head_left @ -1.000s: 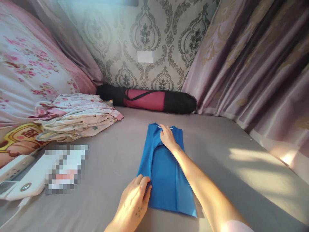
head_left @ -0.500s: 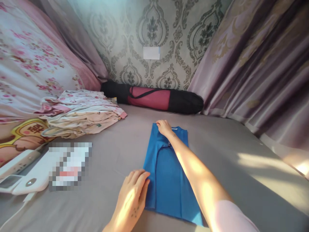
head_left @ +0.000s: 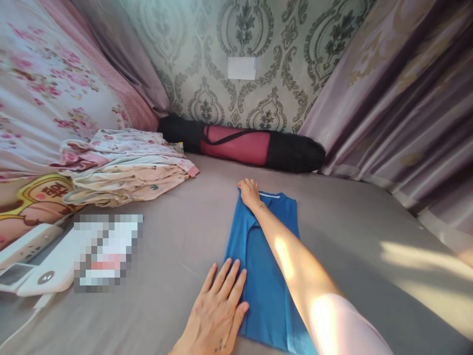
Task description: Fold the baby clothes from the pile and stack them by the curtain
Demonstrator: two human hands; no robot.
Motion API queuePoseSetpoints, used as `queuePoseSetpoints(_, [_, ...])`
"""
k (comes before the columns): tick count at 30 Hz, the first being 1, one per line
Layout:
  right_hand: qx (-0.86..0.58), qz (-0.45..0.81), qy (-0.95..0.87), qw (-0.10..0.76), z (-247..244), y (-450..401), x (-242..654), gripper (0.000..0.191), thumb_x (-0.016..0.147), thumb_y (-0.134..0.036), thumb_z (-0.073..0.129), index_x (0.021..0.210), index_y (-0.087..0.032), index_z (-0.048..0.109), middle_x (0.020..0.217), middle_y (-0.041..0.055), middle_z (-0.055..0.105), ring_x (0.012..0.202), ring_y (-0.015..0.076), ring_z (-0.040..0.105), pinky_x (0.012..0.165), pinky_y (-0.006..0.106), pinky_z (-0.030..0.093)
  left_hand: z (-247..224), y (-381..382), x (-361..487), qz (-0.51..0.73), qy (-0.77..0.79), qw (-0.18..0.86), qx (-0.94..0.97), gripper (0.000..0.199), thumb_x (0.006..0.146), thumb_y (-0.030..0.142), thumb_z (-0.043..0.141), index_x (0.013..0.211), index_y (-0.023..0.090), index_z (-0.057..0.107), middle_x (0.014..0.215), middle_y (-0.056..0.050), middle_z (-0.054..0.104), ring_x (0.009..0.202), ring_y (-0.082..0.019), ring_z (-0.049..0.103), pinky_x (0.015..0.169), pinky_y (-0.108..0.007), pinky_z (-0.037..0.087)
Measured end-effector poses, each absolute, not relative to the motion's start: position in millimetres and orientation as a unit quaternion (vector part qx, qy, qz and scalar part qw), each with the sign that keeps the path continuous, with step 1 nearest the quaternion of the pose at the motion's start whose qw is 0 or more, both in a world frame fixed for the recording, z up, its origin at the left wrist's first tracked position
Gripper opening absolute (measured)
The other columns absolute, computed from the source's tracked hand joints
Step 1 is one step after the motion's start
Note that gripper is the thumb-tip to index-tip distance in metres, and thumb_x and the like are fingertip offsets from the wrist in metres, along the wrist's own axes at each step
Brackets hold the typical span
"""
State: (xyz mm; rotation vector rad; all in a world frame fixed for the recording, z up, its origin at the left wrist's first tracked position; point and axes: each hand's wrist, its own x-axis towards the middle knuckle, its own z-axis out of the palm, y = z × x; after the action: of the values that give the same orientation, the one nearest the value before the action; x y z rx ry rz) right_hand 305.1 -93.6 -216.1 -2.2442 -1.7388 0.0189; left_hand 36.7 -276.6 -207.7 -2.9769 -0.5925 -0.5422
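A blue shirt [head_left: 264, 276] lies folded into a long panel on the grey sheet, its collar end away from me. My left hand [head_left: 219, 301] rests flat near its lower left edge, fingers spread, with the fingertips and thumb on the cloth. At the far left corner of the shirt, my right hand [head_left: 250, 191] has its fingers closed on the fabric edge. My right forearm crosses over the shirt and hides part of its middle and right side.
A pile of folded clothes [head_left: 129, 167] sits at the left. Nearer are a white power bank [head_left: 55, 268], a power strip [head_left: 29, 241] and a blurred flat item [head_left: 111, 251]. A black and red roll bag [head_left: 236, 145] lies along the wall; curtains [head_left: 369, 98] hang right.
My left hand has opened out and spread flat over the shirt's left edge. My right hand stays at the far left corner. The view has shifted slightly.
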Motion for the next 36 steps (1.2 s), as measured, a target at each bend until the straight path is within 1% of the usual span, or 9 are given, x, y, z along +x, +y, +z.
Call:
queuePoseSetpoints(6, [-0.76, 0.08, -0.615, 0.196, -205.6, -90.4, 332.6, 0.032, 0.099, -0.021, 0.04, 0.116, -0.021, 0.067, 0.118, 0.0067, 0.067, 0.111, 0.0195, 0.057, 0.097, 0.031, 0.04, -209.4, -278.1, 38.2, -0.209, -0.22, -0.008, -0.953, 0.047, 0.097, 0.037, 0.047, 0.138, 0.017, 0.051, 0.145, -0.009, 0.051, 0.133, -0.027, 0.048, 0.104, -0.045, 0.048])
queuePoseSetpoints(9, [-0.763, 0.082, -0.611, 0.196, -192.2, -93.0, 347.0, 0.035, 0.098, -0.018, 0.038, 0.12, -0.02, 0.066, 0.119, 0.0065, 0.068, 0.109, 0.0178, 0.061, 0.095, 0.029, 0.043, -210.4, -279.2, 40.7, -0.263, -0.241, -0.046, -0.933, 0.034, 0.097, 0.026, 0.044, 0.125, 0.017, 0.061, 0.137, -0.01, 0.059, 0.128, -0.026, 0.054, 0.101, -0.043, 0.052])
queuePoseSetpoints(12, [-0.761, 0.08, -0.616, 0.19, -187.0, -97.5, 341.8, 0.036, 0.098, -0.018, 0.038, 0.121, -0.018, 0.065, 0.121, 0.0073, 0.068, 0.113, 0.0188, 0.06, 0.098, 0.03, 0.042, -210.2, -278.9, 43.1, -0.283, -0.238, -0.068, -0.927, 0.034, 0.095, 0.015, 0.041, 0.118, 0.019, 0.065, 0.127, -0.009, 0.066, 0.122, -0.023, 0.059, 0.101, -0.04, 0.052])
queuePoseSetpoints(15, [-0.751, 0.076, -0.631, 0.18, -193.3, -102.8, 317.2, 0.039, 0.098, -0.02, 0.037, 0.127, -0.016, 0.062, 0.131, 0.0105, 0.063, 0.126, 0.0219, 0.052, 0.108, 0.035, 0.035, -209.7, -277.5, 43.6, -0.274, -0.21, -0.038, -0.938, 0.035, 0.096, 0.02, 0.043, 0.126, 0.019, 0.061, 0.13, -0.009, 0.065, 0.124, -0.023, 0.058, 0.102, -0.04, 0.051])
queuePoseSetpoints(18, [-0.745, 0.072, -0.644, 0.157, -207.4, -109.4, 287.9, 0.05, 0.1, -0.033, 0.036, 0.142, -0.008, 0.047, 0.15, 0.017, 0.042, 0.143, 0.0271, 0.03, 0.117, 0.043, 0.016, -210.2, -276.5, 42.8, -0.234, -0.174, 0.003, -0.956, 0.046, 0.096, 0.033, 0.048, 0.138, 0.015, 0.051, 0.141, -0.01, 0.055, 0.131, -0.025, 0.051, 0.107, -0.041, 0.046])
queuePoseSetpoints(21, [-0.753, 0.074, -0.643, 0.114, -220.5, -115.0, 269.4, 0.065, 0.1, -0.044, 0.027, 0.15, -0.002, 0.032, 0.159, 0.0179, 0.023, 0.149, 0.0279, 0.013, 0.119, 0.047, 0.004, -211.1, -277.0, 42.2, -0.21, -0.167, 0.023, -0.963, 0.053, 0.096, 0.038, 0.048, 0.144, 0.016, 0.045, 0.146, -0.009, 0.05, 0.135, -0.025, 0.046, 0.111, -0.042, 0.041])
queuePoseSetpoints(29, [-0.736, 0.14, -0.647, 0.142, -199.6, -128.0, 279.2, 0.065, 0.101, -0.043, 0.014, 0.153, -0.006, 0.024, 0.161, 0.0118, 0.019, 0.149, 0.0221, 0.01, 0.12, 0.043, 0.005, -204.3, -280.6, 38.2, -0.215, -0.19, -0.017, -0.958, 0.045, 0.096, 0.033, 0.048, 0.138, 0.016, 0.051, 0.14, -0.01, 0.056, 0.131, -0.025, 0.051, 0.108, -0.046, 0.045])
queuePoseSetpoints(33, [-0.771, 0.101, -0.612, 0.147, -192.4, -149.0, 283.3, 0.067, 0.1, -0.043, 0.017, 0.153, -0.002, 0.021, 0.161, 0.0159, 0.015, 0.15, 0.0254, 0.006, 0.119, 0.044, 0.004, -208.5, -279.4, 37.5, -0.252, -0.23, -0.052, -0.939, 0.037, 0.096, 0.02, 0.043, 0.13, 0.017, 0.058, 0.132, -0.01, 0.063, 0.124, -0.023, 0.057, 0.105, -0.045, 0.048])
queuePoseSetpoints(36, [-0.794, 0.078, -0.59, 0.125, -205.7, -162.7, 281.3, 0.069, 0.101, -0.045, 0.017, 0.152, 0.001, 0.022, 0.161, 0.018, 0.015, 0.149, 0.0267, 0.006, 0.119, 0.044, 0.003, -213.8, -278.9, 38.7, -0.246, -0.225, -0.07, -0.94, 0.036, 0.095, 0.02, 0.045, 0.128, 0.019, 0.059, 0.129, -0.01, 0.065, 0.12, -0.023, 0.061, 0.104, -0.045, 0.049])
